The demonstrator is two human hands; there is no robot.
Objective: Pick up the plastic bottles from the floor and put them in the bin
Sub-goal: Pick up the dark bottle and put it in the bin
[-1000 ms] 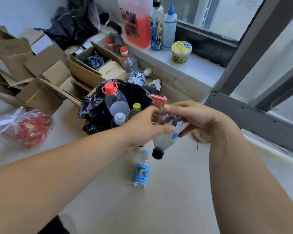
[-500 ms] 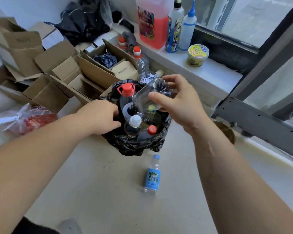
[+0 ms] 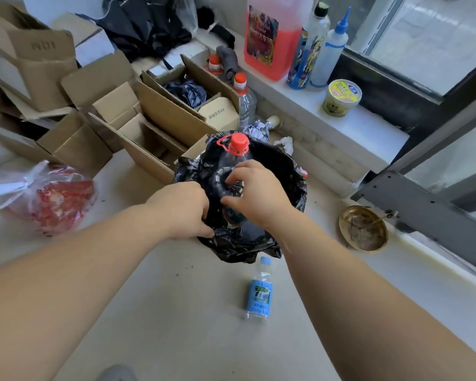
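A bin lined with a black bag (image 3: 283, 171) stands on the floor in the middle. A large clear bottle with a red cap (image 3: 237, 145) sticks out of it. My right hand (image 3: 254, 192) is over the bin's mouth, fingers closed on a clear plastic bottle (image 3: 224, 178) that it presses down among the others. My left hand (image 3: 183, 209) grips the black bag's near left rim. A small bottle with a blue label (image 3: 259, 294) lies on the floor just in front of the bin, between my forearms.
Open cardboard boxes (image 3: 127, 111) crowd the left and back. A clear bag with red contents (image 3: 52, 196) lies at left. A brass dish (image 3: 363, 228) sits at right under a grey metal beam (image 3: 423, 207). Bottles and a yellow tub (image 3: 341, 97) stand on the window sill.
My right hand has lowered the clear bottle from above the bin into its mouth. My left hand stayed at the bag's rim. The view has moved closer to the bin.
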